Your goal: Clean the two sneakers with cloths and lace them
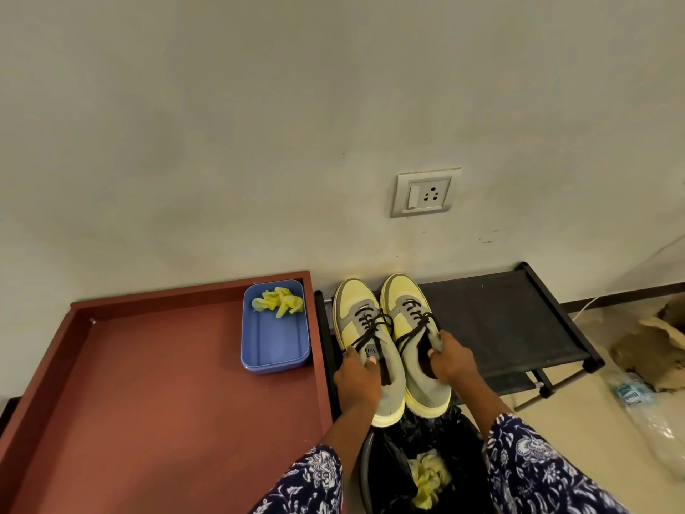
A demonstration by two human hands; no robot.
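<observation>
Two yellow and grey sneakers with black laces stand side by side on a black shoe rack [496,320], toes to the wall. My left hand [357,380] grips the left sneaker [356,313] at its tongue and collar. My right hand [450,359] pinches the collar of the right sneaker [407,309]. Both shoes are laced. A crumpled yellow cloth [278,300] lies in a blue plastic box [274,346]. Another yellow cloth [430,476] lies in a black-lined bin [389,473] below my arms.
A red-brown tray-like table [148,383] fills the left, with the blue box at its far right corner. A wall socket [424,192] sits above the rack. Brown paper [652,346] and a plastic bottle [630,391] lie on the floor at right.
</observation>
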